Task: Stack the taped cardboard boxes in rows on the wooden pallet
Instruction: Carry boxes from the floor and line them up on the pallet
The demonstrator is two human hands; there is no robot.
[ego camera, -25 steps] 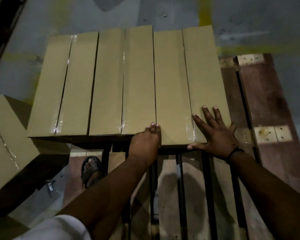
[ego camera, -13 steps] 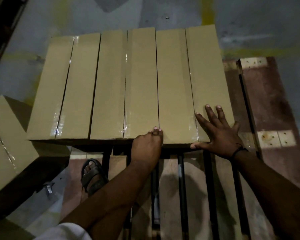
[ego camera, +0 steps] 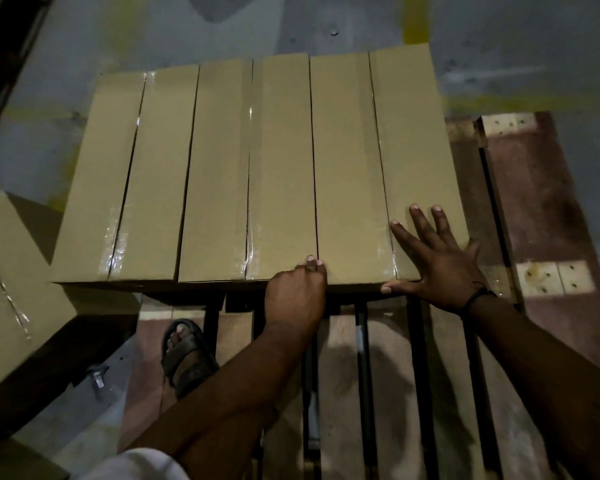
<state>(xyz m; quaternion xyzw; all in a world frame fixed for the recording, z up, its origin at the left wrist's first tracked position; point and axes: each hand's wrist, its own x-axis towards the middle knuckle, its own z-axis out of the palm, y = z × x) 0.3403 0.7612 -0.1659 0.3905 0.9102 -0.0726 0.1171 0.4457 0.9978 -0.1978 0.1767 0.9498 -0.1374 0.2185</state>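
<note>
On a wooden pallet [ego camera: 343, 382] set on a grey concrete floor [ego camera: 187, 32], a row of three taped cardboard boxes [ego camera: 219, 174] lies side by side, long sides touching, with clear tape down each top seam. The rightmost box [ego camera: 347, 161] sits against the middle one, its near end slightly proud of its neighbours. The person's right hand [ego camera: 440, 265] lies flat on this box's top at the near right corner, fingers spread and thumb along the near edge. The left hand [ego camera: 295, 296] presses on the near end where the rightmost and middle boxes meet, fingers held together with the tips over the top edge. A black wristband [ego camera: 478, 299] circles the right wrist. Bare pallet boards run toward the camera and to the right of the row. A sandalled foot [ego camera: 187, 351] stands by the pallet's left edge. Another taped box [ego camera: 11, 271] lies at the far left, apart from the row. Yellow lines [ego camera: 414, 22] mark the floor beyond.
</note>
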